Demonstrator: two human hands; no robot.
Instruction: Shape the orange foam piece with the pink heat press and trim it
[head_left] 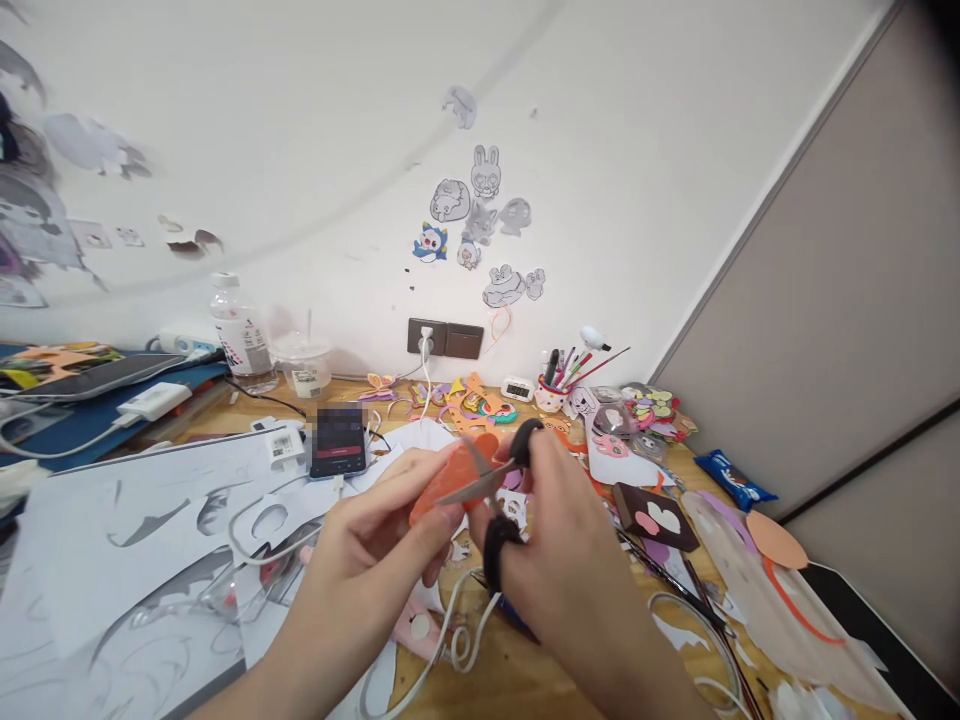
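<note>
My left hand [382, 530] pinches a small orange-red sheet piece [444, 478] with a rounded end, thumb on its near face. Whether it is paper or foam I cannot tell. My right hand [562, 540] has its fingers through the black handles of a pair of scissors [472, 487]. The blades are spread apart and lie at the orange piece, pointing left toward my left hand. Under the hands, a pink item [417, 628] and a looped white cable [450, 625] lie on the wooden table [480, 680].
Drawn paper sheets [150, 590] cover the left side, with a phone [339, 440] behind them. A bottle [244, 335], a lidded cup [304, 362] and a pen holder [551, 393] stand along the wall. Several paper cutouts [480, 400] and a dark box [654, 515] lie around.
</note>
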